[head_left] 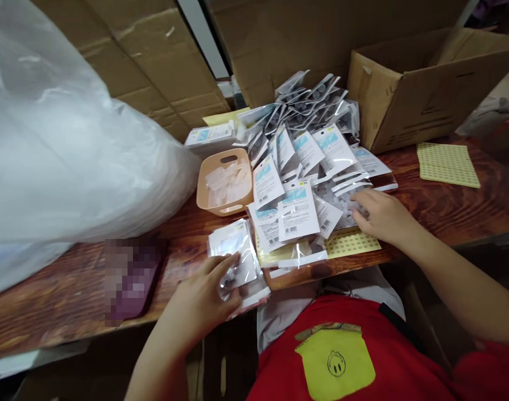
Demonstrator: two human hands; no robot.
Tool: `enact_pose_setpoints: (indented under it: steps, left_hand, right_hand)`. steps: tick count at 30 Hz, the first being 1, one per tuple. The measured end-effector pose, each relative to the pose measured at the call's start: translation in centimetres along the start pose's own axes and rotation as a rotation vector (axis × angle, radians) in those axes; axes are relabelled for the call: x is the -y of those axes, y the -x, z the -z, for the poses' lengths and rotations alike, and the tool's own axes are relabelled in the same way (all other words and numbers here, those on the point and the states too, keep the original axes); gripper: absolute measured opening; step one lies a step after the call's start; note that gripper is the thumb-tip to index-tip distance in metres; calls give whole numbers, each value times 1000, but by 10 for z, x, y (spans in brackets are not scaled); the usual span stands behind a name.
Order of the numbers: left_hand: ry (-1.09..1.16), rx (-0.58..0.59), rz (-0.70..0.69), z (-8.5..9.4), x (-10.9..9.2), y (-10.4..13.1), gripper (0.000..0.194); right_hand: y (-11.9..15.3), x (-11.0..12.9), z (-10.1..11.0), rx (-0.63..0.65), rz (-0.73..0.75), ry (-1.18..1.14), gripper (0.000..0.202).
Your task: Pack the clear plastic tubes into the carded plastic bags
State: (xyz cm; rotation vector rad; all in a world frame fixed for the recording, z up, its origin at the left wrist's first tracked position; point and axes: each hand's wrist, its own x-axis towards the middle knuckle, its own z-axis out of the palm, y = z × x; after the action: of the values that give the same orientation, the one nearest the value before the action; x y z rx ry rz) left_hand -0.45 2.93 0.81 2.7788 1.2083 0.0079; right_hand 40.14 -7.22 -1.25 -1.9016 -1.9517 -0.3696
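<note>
My left hand (208, 289) grips a small stack of clear packets with white printed cards (240, 245) at the table's front edge, thumb on the near side and fingers over the top. My right hand (375, 214) is at the right side of a spread of similar packets. Its thumb and fingers are apart, with the fingertips at a heap of small clear pieces (340, 197). Several carded packets (298, 214) overlap between my hands. Under them lies a yellow sheet of round stickers (355, 245).
A peach plastic basket (202, 195) holds clear pieces. Behind the packets is a pile of more packets (317, 106). An open cardboard box (425, 106) stands back right, near another sticker sheet (449, 164). A large white plastic bag (83, 145) bulges over the left side; a purple object (140, 295) lies before it.
</note>
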Motion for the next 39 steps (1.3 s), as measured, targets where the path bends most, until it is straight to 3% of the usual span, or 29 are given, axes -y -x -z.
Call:
enact_pose_setpoints:
  steps: [4,7,9,11,14,19,22,24,28,33,39]
  left_hand:
    - [-59,0,30,2,-10,6,60]
    - [-49,-47,68,-2,-12,12,59]
    - [6,-102,66,-6,-12,16,56]
    - [64,-169,59,-8,-9,18,52]
    - [135,-246,61,-12,-6,20,48]
    - [215,-294,46,-15,-3,22,45]
    - [252,-368,51,-17,-2,25,44]
    - [268,-425,100,-19,-2,26,42]
    - [341,-501,215,-24,-4,26,38]
    - [418,-463,312,-27,-13,21,38]
    - [455,-440,377,-27,-24,20,43]
  right_hand:
    - [-26,7,32,-299,113,-211,9]
    - [-76,26,58,-356,247,-275,10]
    - [-121,47,60,-324,383,-242,19]
    - [-169,76,47,-177,507,-181,32]
    - [-232,126,4,114,650,-41,28]
    - [-291,185,-75,489,711,138,37]
    - [-303,192,-104,565,695,127,42]
    - [-304,190,-111,575,678,108,41]
    - [-295,175,-102,511,635,67,28]
    - [-275,160,-86,529,630,90,33]
    - [-272,184,-91,582,647,167,47]
